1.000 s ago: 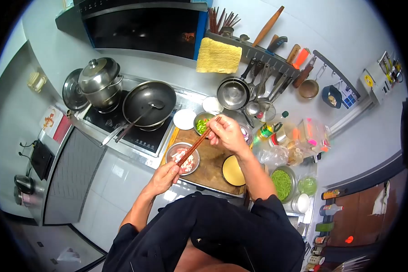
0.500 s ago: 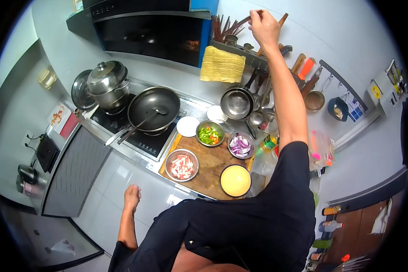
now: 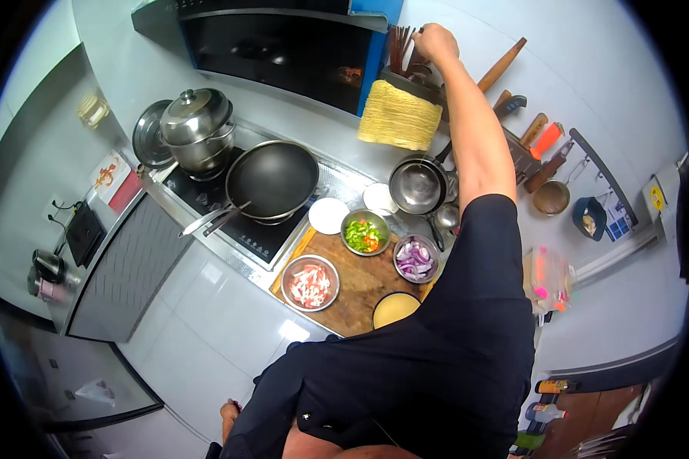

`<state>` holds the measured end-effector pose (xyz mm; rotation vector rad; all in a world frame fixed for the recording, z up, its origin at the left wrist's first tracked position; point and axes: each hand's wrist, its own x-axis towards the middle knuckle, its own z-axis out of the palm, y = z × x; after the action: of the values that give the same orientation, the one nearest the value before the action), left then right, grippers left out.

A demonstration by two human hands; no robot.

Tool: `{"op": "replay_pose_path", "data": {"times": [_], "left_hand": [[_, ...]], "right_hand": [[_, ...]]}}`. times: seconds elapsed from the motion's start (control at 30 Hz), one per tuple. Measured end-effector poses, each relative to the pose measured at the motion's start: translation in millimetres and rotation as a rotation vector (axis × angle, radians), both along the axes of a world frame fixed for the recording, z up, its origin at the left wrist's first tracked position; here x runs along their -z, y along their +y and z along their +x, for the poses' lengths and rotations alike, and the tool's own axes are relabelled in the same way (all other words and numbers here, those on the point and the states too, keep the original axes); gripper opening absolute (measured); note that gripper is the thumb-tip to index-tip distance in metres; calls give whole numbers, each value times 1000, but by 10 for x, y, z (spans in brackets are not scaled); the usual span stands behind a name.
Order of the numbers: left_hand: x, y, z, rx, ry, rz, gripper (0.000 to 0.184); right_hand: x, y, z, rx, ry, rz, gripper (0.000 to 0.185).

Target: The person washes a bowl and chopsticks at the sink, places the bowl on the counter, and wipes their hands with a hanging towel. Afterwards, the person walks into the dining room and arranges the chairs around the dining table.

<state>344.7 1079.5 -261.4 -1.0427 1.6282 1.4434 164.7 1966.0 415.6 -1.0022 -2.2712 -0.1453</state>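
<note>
Right hand point(image 3: 436, 43), upper centre of the frame, now sits lower, close beside the upright chopsticks point(image 3: 400, 47) above the yellow towel point(image 3: 400, 116). Its fingers are curled in, with a dark tip beside them; whether they grip anything cannot be told. Half a second earlier, it visibly held chopsticks. Left hand point(image 3: 230, 409) has dropped further to the lower left; its finger spread cannot be told. Neither hand now attends the bowl of pink strips point(image 3: 285, 291). The dark clothing newly covers part of the yellow bowl point(image 3: 396, 309).
</note>
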Motion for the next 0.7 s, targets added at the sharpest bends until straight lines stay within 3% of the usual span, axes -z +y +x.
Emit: {"op": "replay_pose_path", "data": {"times": [0.07, 0.1, 0.17, 0.2, 0.3, 0.33, 0.37, 0.4, 0.47, 0.53, 0.7], "left_hand": [[-72, 99, 60, -69, 9, -31, 32], [47, -2, 73, 171, 78, -108, 32], [-595, 258, 51, 634, 235, -337, 31], [-315, 101, 108, 1131, 943, -616, 38], [-995, 597, -113, 1041, 825, -505, 45], [-928, 663, -230, 438, 213, -185, 41], [-910, 717, -278, 196, 205, -80, 36], [-919, 752, -337, 78, 174, -38, 26], [-1185, 921, -456, 87, 159, -51, 19], [-1080, 884, -557, 145, 137, -44, 20], [-979, 886, -801, 244, 118, -27, 22]], "right_hand": [[44, 75, -65, 31, -11, -39, 38], [73, 130, -89, 7, -53, -38, 37], [140, 210, -149, 13, -168, -12, 37], [130, 259, -143, -63, -224, -62, 38], [202, 551, -206, -124, -233, -87, 43], [132, 545, -216, -150, -362, -112, 39], [210, 1038, -312, -207, -315, 52, 41], [34, -46, 58, -154, -281, -107, 60], [41, 189, -2, -109, -276, 13, 69], [32, 161, 62, -73, -344, 198, 62], [86, -414, 549, -225, -48, 235, 55]]}}
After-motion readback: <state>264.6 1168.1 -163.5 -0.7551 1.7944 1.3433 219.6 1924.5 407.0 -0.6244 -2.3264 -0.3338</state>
